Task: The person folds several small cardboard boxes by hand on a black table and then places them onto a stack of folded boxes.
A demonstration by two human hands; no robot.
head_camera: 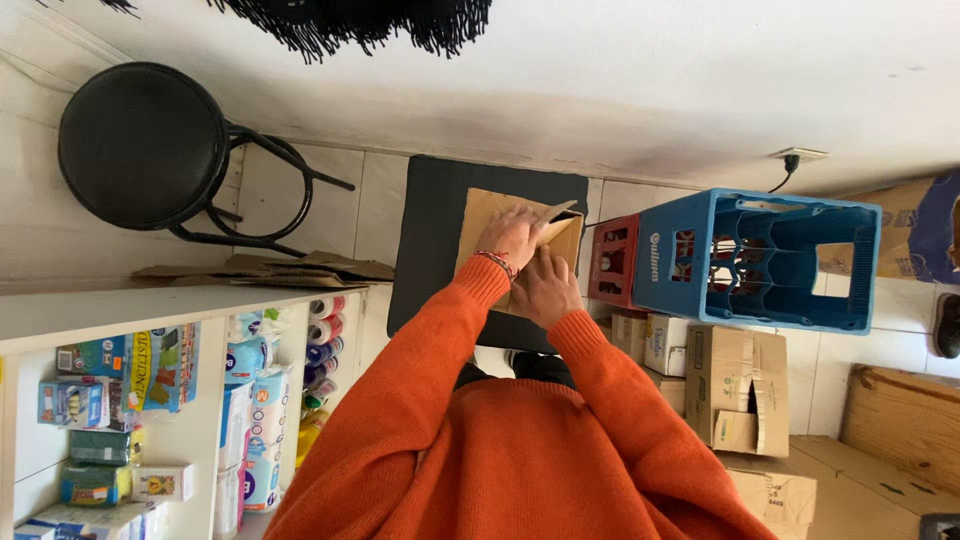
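Both orange sleeves (520, 450) reaching forward to a flat brown cardboard box (490, 225).

Left hand (512, 238) spread palm-down on the box face, fingers at the loose flap (560, 215); pressing, not gripping.

Right hand (545, 288) against the near edge of the box, fingers curled; whether anything is pinched cannot be told.

Box lying on a dark mat (430, 250).

Risk, as judged: flap springing back or tearing if the pressing hand lifts; box sliding on the mat under an uneven push.

Just right of box: red crate (612, 262), then blue bottle crate (760, 262), crowding that side.

Below those, stacked cartons (740, 395).

Left of box: flattened cardboard (270, 270), black stool (145, 145), stocked shelves (150, 400).
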